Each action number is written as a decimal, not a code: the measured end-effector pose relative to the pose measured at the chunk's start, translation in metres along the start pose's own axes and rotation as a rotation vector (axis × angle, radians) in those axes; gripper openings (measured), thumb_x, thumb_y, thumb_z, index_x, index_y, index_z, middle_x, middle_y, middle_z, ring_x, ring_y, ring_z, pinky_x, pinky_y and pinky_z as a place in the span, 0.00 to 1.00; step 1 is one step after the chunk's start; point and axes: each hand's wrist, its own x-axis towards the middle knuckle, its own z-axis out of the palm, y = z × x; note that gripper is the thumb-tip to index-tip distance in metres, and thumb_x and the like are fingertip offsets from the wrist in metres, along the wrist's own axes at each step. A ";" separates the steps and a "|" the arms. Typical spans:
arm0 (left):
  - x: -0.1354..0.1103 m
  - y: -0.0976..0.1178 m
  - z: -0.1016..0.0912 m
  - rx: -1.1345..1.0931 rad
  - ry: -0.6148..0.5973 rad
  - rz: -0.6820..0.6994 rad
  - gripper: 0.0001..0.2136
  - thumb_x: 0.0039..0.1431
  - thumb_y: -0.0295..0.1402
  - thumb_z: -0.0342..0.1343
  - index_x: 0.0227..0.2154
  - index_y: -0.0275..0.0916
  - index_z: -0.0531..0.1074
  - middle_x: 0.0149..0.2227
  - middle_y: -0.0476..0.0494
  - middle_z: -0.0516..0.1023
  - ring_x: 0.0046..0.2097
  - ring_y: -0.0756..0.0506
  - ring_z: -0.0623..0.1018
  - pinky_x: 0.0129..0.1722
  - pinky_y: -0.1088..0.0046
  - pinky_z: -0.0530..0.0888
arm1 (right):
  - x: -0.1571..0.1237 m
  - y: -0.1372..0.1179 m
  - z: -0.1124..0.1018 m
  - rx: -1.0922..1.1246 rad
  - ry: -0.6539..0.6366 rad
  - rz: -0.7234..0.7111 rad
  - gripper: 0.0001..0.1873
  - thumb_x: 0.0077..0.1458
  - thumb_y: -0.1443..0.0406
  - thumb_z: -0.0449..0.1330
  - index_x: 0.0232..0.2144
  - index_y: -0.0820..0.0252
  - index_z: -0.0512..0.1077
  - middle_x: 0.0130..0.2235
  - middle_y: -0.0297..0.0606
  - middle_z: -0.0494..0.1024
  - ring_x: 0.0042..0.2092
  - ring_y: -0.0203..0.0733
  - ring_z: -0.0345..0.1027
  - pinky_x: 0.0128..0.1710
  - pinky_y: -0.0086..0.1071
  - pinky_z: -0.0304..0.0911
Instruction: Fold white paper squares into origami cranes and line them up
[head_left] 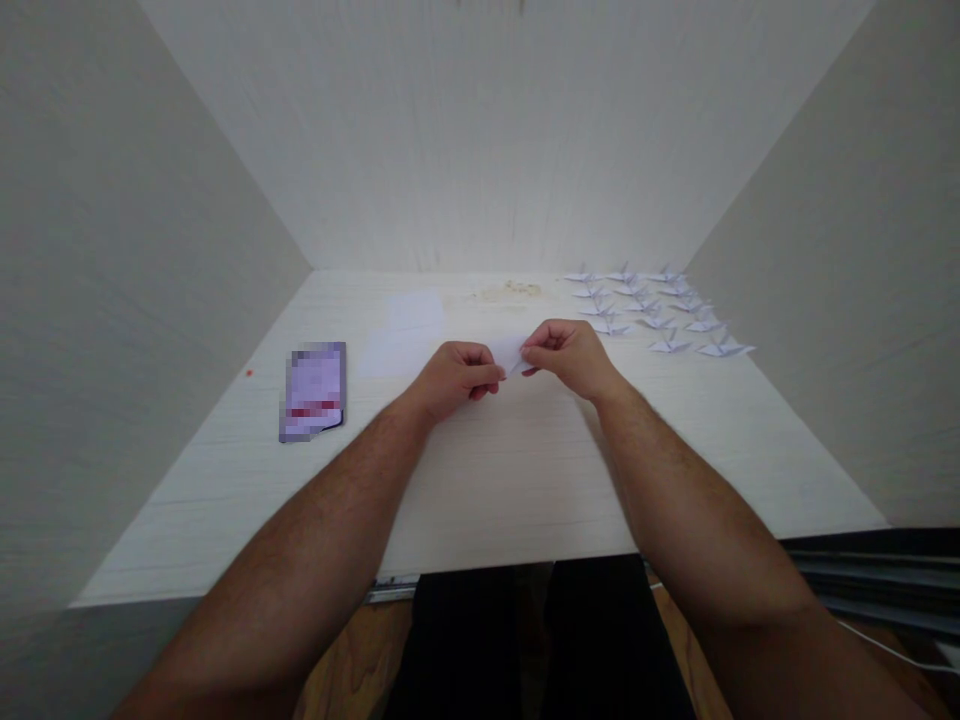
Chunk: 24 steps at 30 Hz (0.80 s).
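Observation:
Between my two hands, above the middle of the white table, is a small piece of folded white paper [513,357]. My left hand [463,375] pinches its left side between thumb and fingers. On the opposite side my right hand [561,352] grips the paper in a similar pinch. The fingers cover much of the paper, so its exact folded shape cannot be made out. Several finished white paper cranes [658,322] stand in rows at the back right, beyond my right hand.
Flat white paper sheets [405,330] lie left of centre on the table [487,490]. A phone-like device [313,392], its screen blurred out, rests farther left. A tiny red dot [250,373] is near the left edge. Walls [480,140] enclose the back and both sides.

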 end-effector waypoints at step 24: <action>0.001 -0.002 0.007 0.005 0.035 0.042 0.09 0.46 0.33 0.63 0.19 0.36 0.70 0.18 0.49 0.73 0.18 0.55 0.65 0.19 0.77 0.58 | 0.001 0.002 0.012 -0.117 0.188 -0.074 0.06 0.41 0.65 0.64 0.22 0.59 0.69 0.20 0.30 0.74 0.22 0.34 0.70 0.19 0.25 0.66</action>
